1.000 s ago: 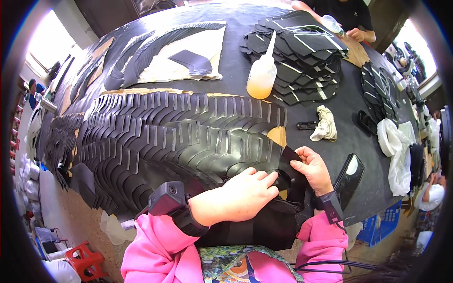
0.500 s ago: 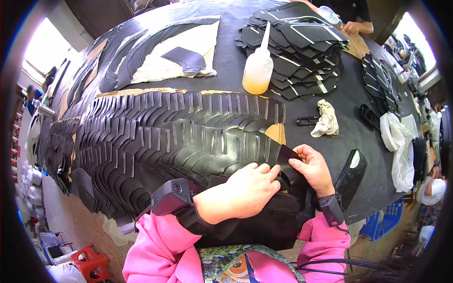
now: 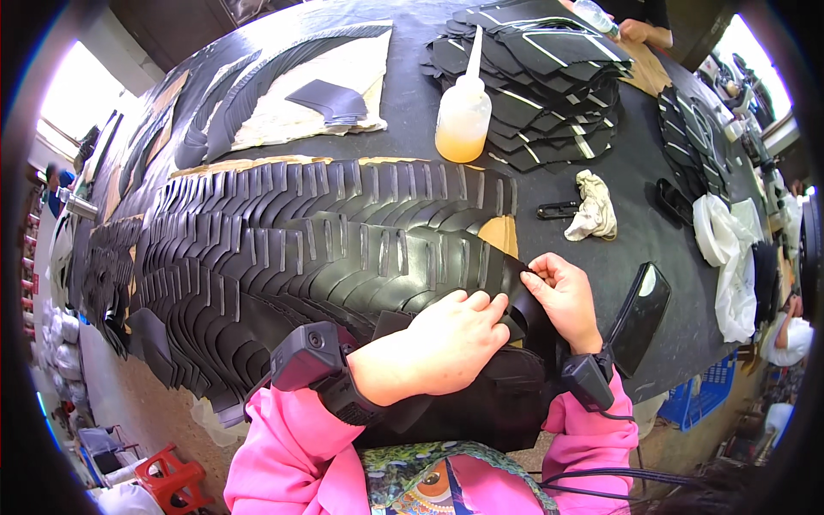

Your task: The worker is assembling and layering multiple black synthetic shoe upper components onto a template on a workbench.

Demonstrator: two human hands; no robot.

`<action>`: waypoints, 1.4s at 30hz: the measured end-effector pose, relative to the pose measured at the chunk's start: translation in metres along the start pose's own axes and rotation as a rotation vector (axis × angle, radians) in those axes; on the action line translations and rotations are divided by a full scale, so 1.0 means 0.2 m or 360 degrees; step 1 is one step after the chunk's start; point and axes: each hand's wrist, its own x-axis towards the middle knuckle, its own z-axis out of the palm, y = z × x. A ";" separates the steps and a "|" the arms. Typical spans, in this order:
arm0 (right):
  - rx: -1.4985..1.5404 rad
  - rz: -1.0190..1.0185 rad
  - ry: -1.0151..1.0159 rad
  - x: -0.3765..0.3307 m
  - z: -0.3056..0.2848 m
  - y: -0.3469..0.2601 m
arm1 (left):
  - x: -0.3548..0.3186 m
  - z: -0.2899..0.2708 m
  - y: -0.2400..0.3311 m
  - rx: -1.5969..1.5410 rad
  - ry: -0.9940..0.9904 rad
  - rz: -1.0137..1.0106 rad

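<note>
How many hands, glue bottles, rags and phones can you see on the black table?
Hands: 3, left hand, right hand, another person's hand
Bottle: 1
Rag: 1
Phone: 1
Total: 6

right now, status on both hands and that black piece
Left hand flat on black pieces. Right hand pinching black strip edge. Glue bottle, rag well apart.
</note>
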 end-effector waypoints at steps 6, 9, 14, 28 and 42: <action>-0.0051 -0.0031 0.0028 0.00 0.02 0.00 | 0.00 0.00 -0.01 -0.0013 0.0032 0.0006; -0.0184 -0.0046 0.0064 -0.01 0.02 -0.04 | -0.01 0.02 -0.02 -0.0036 0.0097 0.0037; -0.0161 -0.0375 0.0050 0.00 0.02 -0.02 | -0.06 0.01 -0.01 -0.0084 0.0165 0.0060; -0.0881 -0.0491 -0.0049 -0.05 0.04 -0.13 | -0.51 -0.16 0.13 -0.2949 0.1078 -0.0183; -0.0481 -0.1051 -0.0370 -0.45 0.22 -0.58 | -0.36 0.17 0.28 -0.3494 0.1514 -0.0078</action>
